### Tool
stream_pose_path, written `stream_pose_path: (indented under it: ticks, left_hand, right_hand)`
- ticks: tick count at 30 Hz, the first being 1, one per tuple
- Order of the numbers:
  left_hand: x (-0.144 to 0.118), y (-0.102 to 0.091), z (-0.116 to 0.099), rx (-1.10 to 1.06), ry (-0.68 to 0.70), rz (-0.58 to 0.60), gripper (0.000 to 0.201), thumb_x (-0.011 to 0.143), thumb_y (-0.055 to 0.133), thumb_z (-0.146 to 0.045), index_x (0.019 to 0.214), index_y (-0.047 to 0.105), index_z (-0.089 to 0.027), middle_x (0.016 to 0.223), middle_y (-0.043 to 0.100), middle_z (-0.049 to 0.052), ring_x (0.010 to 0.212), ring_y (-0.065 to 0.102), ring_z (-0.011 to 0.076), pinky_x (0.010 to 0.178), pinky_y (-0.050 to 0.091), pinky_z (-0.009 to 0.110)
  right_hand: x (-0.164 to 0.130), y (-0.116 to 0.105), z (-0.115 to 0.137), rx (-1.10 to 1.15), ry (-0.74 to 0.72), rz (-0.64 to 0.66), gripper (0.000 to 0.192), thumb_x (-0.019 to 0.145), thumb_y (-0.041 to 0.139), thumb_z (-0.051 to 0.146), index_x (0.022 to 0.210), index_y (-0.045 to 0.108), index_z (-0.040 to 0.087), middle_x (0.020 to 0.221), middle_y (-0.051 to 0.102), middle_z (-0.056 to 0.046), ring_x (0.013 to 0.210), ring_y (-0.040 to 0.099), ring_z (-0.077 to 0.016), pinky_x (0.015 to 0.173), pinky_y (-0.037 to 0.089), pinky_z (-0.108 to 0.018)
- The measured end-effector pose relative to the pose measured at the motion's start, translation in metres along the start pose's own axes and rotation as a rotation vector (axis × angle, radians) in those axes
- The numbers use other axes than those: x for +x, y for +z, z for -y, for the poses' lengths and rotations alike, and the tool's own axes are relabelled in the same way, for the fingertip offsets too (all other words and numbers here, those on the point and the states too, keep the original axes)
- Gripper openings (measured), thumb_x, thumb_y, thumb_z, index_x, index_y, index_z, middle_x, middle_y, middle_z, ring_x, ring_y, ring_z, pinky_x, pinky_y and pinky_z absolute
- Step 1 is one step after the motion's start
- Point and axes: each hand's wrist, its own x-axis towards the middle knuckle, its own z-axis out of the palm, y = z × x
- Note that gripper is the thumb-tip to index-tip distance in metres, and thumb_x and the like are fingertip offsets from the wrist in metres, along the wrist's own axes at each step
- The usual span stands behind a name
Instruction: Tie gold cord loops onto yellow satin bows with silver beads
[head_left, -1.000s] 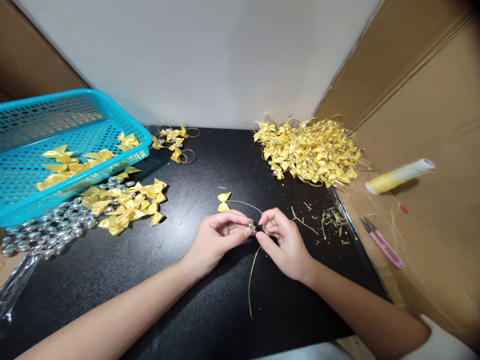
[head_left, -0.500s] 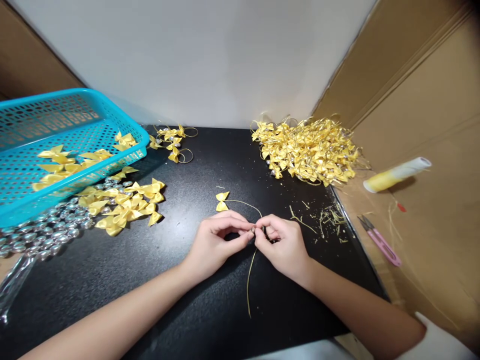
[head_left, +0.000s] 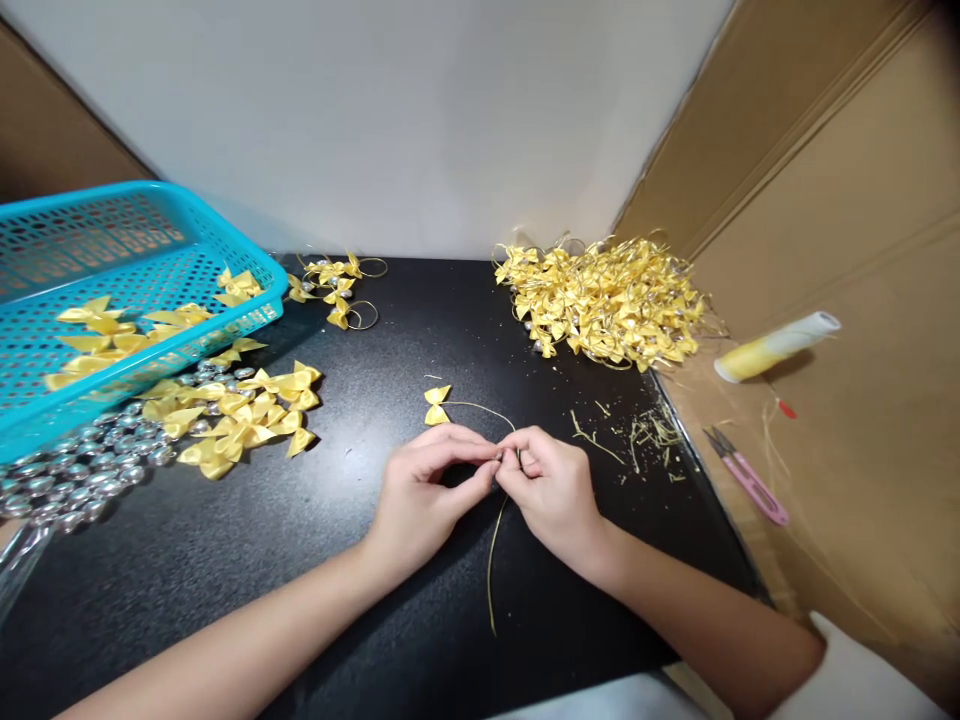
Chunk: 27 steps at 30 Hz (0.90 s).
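gold cord [head_left: 490,573], thin, with a yellow satin bow [head_left: 437,405] at its far end, seen in the head view. the bow lies near the middle of the black table [head_left: 360,610]; the cord curves from it to the fingers, and a loose tail hangs below them toward the near edge.

the left hand [head_left: 427,480] makes a narrow pinch, thumb against fingertips, on a small item [head_left: 499,456], nearly hidden, perhaps a bead. the right hand [head_left: 551,490], touching it, is also pinched narrow, and the cord runs into its fingers; the exact grip cannot be told.

the cord should be very light and bendy yet a little springy, since it keeps its curve; best held close to the tip. the bow looks soft, slick and easily creased, so take it by its gathered centre, not the wings. the small item could slip if squeezed off-centre.

at the table's left edge sit silver beads [head_left: 97,450] and a turquoise basket [head_left: 169,192]; a heap of finished-looking bows [head_left: 611,300] fills the far right corner.
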Motion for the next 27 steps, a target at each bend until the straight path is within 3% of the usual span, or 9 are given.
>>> stream_pose_path:
  ticks: [2,8,11,17,21,24,27]
  left_hand:
    - [0.0,0.0,0.0,-0.014,-0.006,-0.015,0.017,0.073,0.073,-0.007,0.08,0.078,-0.022,0.08,0.072,0.002,0.074,0.066,0.0112,0.07,0.054,0.021]
    - [0.002,0.001,0.002,-0.224,-0.226,-0.045,0.009,0.071,0.075,-0.013,0.078,0.076,-0.019,0.079,0.071,0.002,0.071,0.067,0.0115,0.067,0.057,0.021]
    - [0.002,0.0,0.002,-0.264,-0.291,-0.043,0.008,0.07,0.076,-0.014,0.077,0.076,-0.018,0.079,0.071,0.002,0.07,0.067,0.0107,0.069,0.056,0.021]
    - [0.003,0.0,0.001,-0.263,-0.295,-0.023,0.008,0.069,0.077,-0.016,0.077,0.076,-0.018,0.079,0.07,0.002,0.068,0.065,0.0115,0.066,0.056,0.022]
    - [0.002,0.001,0.001,-0.256,-0.299,-0.01,0.008,0.069,0.077,-0.016,0.078,0.076,-0.018,0.08,0.07,0.002,0.068,0.065,0.0112,0.066,0.056,0.022]
    - [0.002,0.002,0.001,-0.262,-0.311,-0.001,0.008,0.069,0.078,-0.017,0.077,0.076,-0.018,0.08,0.071,0.002,0.068,0.065,0.0114,0.066,0.056,0.022]
    - [0.001,0.0,0.002,-0.308,-0.358,-0.021,0.009,0.069,0.078,-0.017,0.078,0.076,-0.018,0.079,0.072,0.002,0.069,0.066,0.0116,0.066,0.056,0.022]
  right_hand:
    - [0.001,0.0,0.0,0.056,0.05,0.006,0.013,0.081,0.053,0.017,0.071,0.06,0.016,0.048,0.041,0.009,0.04,0.034,-0.0045,0.041,0.03,-0.017]
    - [0.003,-0.002,-0.003,0.103,0.123,-0.006,0.013,0.082,0.055,0.02,0.072,0.062,0.016,0.046,0.039,0.009,0.039,0.034,-0.0047,0.041,0.03,-0.018]
    - [0.002,-0.002,-0.003,0.098,0.134,0.026,0.012,0.083,0.055,0.02,0.074,0.062,0.015,0.049,0.044,0.007,0.04,0.038,-0.0052,0.041,0.03,-0.018]
    - [0.003,-0.005,0.0,0.046,0.07,0.058,0.012,0.083,0.055,0.019,0.075,0.063,0.016,0.048,0.041,0.007,0.04,0.033,-0.005,0.039,0.025,-0.019]
    - [0.004,-0.005,0.0,0.014,0.048,0.069,0.012,0.083,0.054,0.017,0.073,0.061,0.016,0.051,0.046,0.006,0.041,0.036,-0.0049,0.042,0.028,-0.019]
    - [0.004,-0.005,0.002,0.024,0.058,0.072,0.01,0.081,0.054,0.016,0.073,0.058,0.017,0.051,0.04,0.007,0.042,0.034,-0.0052,0.043,0.028,-0.02]
    - [0.003,-0.011,0.003,0.122,0.07,0.088,0.004,0.083,0.052,0.018,0.086,0.053,0.018,0.055,0.036,0.009,0.045,0.037,-0.0071,0.047,0.032,-0.021]
